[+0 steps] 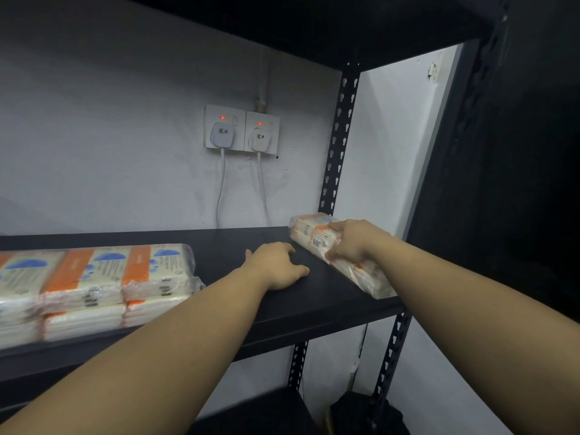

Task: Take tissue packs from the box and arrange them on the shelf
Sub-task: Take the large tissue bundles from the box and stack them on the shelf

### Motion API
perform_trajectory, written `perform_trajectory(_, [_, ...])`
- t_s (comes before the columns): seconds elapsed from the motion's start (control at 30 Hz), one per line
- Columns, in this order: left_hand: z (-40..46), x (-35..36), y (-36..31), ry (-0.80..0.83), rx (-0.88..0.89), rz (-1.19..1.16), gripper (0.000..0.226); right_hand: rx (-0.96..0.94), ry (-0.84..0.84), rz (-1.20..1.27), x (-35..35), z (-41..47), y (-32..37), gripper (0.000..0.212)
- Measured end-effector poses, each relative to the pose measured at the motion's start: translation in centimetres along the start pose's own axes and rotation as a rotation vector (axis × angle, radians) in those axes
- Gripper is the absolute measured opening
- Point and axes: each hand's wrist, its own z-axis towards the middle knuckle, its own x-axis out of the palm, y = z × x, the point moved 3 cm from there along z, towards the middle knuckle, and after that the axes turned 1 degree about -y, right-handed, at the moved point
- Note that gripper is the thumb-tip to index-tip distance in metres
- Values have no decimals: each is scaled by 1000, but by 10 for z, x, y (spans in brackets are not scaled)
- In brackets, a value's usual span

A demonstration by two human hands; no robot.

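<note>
Two hands up on the black shelf (314,296). My right hand (354,241) grips a tissue pack (342,255) lying at the right end of the shelf, near the slotted upright (337,142), fingers curled over its top edge. My left hand (277,265) rests flat on the shelf just beside it, fingers relaxed, holding nothing. Stacked tissue packs (94,287) sit at the left end, well apart. Two wall sockets (241,130) behind, plugs in, red lights on.

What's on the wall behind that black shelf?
Two sockets with red lights, each with a white plug; their cables drop behind the shelf. Where they run below it is hidden.
</note>
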Motion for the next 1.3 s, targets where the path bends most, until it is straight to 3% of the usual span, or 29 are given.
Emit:
perform_trajectory(0.33, [9, 4, 5, -11, 8, -3, 66, 90, -25, 54, 6, 27, -5, 81])
perform_trajectory(0.67, [-10, -6, -7, 64, 9, 57, 56, 42, -33, 56, 1, 26, -4, 89])
perform_trajectory(0.8, [-26, -14, -7, 128, 39, 146, 63, 23, -12, 76, -3, 25, 1, 89])
perform_trajectory(1.0, [-45, -17, 4, 95, 59, 130, 72, 0, -14, 75, 0, 28, 13, 84])
perform_trajectory(1.2, [-63, -28, -1, 61, 47, 137, 75, -76, -46, 74, -8, 15, 16, 113])
perform_trajectory(1.3, [-78, -47, -6, -3, 97, 199, 72, -135, -131, 54, -21, -9, 30, 95])
